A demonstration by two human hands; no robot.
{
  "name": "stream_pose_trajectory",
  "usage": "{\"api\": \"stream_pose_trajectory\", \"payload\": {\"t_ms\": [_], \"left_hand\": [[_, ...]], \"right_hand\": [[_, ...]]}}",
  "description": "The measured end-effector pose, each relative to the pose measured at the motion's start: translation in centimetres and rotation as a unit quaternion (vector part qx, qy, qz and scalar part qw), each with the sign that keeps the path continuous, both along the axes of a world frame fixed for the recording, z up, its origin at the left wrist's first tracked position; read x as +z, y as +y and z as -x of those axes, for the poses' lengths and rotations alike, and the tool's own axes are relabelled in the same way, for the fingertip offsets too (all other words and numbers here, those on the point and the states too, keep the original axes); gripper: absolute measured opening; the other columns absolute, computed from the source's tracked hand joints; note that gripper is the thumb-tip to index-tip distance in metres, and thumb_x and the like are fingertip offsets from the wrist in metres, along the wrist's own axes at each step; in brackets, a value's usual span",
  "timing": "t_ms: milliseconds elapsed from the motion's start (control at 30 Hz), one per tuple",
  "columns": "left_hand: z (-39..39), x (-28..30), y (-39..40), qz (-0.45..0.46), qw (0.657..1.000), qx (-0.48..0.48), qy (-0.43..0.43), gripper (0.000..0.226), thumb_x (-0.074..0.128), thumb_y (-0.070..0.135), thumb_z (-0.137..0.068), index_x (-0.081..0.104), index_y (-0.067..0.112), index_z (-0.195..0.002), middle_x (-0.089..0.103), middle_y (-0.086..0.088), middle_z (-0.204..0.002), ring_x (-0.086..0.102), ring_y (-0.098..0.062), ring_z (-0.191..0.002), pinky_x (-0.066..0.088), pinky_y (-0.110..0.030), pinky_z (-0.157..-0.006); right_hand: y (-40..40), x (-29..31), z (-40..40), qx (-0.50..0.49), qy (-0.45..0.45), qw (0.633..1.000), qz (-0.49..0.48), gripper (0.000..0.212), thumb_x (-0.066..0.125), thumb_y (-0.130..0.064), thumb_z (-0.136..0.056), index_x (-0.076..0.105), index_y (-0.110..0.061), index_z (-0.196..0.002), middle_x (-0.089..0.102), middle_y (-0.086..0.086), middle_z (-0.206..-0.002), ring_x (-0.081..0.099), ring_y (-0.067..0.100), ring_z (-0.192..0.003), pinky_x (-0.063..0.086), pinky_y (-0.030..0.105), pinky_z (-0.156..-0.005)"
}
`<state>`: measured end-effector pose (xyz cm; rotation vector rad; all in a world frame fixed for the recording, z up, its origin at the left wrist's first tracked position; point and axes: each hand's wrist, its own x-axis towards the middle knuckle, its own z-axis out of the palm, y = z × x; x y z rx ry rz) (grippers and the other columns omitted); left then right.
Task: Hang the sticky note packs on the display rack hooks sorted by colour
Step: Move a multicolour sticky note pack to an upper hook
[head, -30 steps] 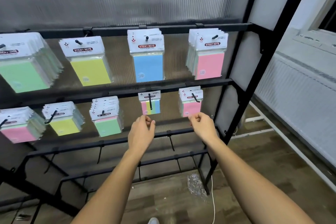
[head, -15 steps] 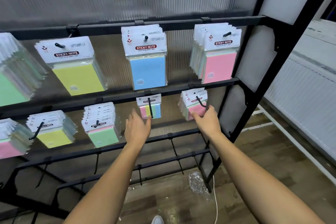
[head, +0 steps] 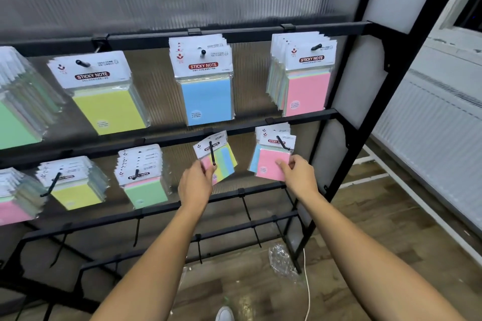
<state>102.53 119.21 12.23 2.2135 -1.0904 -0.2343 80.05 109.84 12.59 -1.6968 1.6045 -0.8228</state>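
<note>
A black display rack (head: 260, 32) holds sticky note packs on hooks. The top row has green (head: 15, 122), yellow (head: 109, 109), blue (head: 206, 101) and pink (head: 307, 94) large packs. The middle row carries small pink (head: 10, 208), yellow (head: 75, 193) and green (head: 146, 190) stacks. My left hand (head: 195, 185) pinches the lower left corner of a small striped multicolour pack (head: 224, 161), which hangs tilted on its hook. My right hand (head: 297, 174) grips the lower right edge of the front small pink pack (head: 268, 161), still on its hook.
Two lower rails (head: 182, 216) carry bare black hooks. A crumpled clear plastic wrap (head: 281, 258) and a white cable (head: 307, 292) lie on the wooden floor by the rack's right foot. A white radiator (head: 430, 133) runs along the right wall.
Both hands rose from below the small packs and took hold of them. The striped pack now tilts, and the view has moved closer to the rack.
</note>
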Motion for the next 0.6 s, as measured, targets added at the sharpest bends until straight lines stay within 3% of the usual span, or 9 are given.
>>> {"api": "stream_pose_trajectory", "payload": {"t_ms": [133, 300, 467, 600], "left_hand": [[0.7, 0.1, 1.9, 0.0, 1.0, -0.011, -0.007, 0.032, 0.054, 0.043, -0.097, 0.064, 0.014, -0.089, 0.069, -0.004, -0.081, 0.063, -0.025, -0.074, 0.054, -0.038, -0.063], [1.7, 0.5, 4.3, 0.004, 1.0, -0.009, -0.015, 0.036, 0.053, 0.042, -0.098, 0.067, 0.01, -0.092, 0.07, -0.007, -0.08, 0.06, -0.027, -0.072, 0.044, -0.033, -0.059], [2.9, 0.8, 7.0, 0.018, 1.0, -0.019, 0.007, 0.034, 0.049, 0.044, -0.099, 0.063, 0.014, -0.088, 0.067, -0.003, -0.079, 0.06, -0.026, -0.074, 0.04, -0.033, -0.06], [4.3, 1.4, 9.1, 0.056, 0.998, -0.021, 0.03, 0.033, 0.048, 0.04, -0.1, 0.053, 0.019, -0.075, 0.059, 0.003, -0.068, 0.053, -0.023, -0.068, 0.033, -0.033, -0.057]], "right_hand": [[1.3, 0.4, 0.9, -0.003, -0.006, 1.0, 0.007, 0.028, 0.062, -0.034, -0.095, 0.064, -0.007, -0.088, 0.07, 0.008, -0.083, 0.064, 0.027, -0.081, 0.05, 0.037, -0.075], [3.8, 1.0, 1.8, 0.002, -0.013, 1.0, 0.018, 0.031, 0.056, -0.033, -0.099, 0.057, -0.008, -0.081, 0.063, 0.003, -0.077, 0.058, 0.028, -0.078, 0.039, 0.036, -0.066], [6.5, 1.8, 2.7, 0.013, -0.036, 0.999, 0.039, 0.031, 0.051, -0.033, -0.101, 0.063, -0.006, -0.093, 0.067, 0.004, -0.087, 0.06, 0.026, -0.083, 0.044, 0.037, -0.072], [8.6, 2.2, 3.6, 0.019, -0.079, 0.995, 0.055, 0.035, 0.055, -0.033, -0.1, 0.057, -0.004, -0.081, 0.063, 0.001, -0.074, 0.054, 0.02, -0.069, 0.039, 0.032, -0.063]]}}
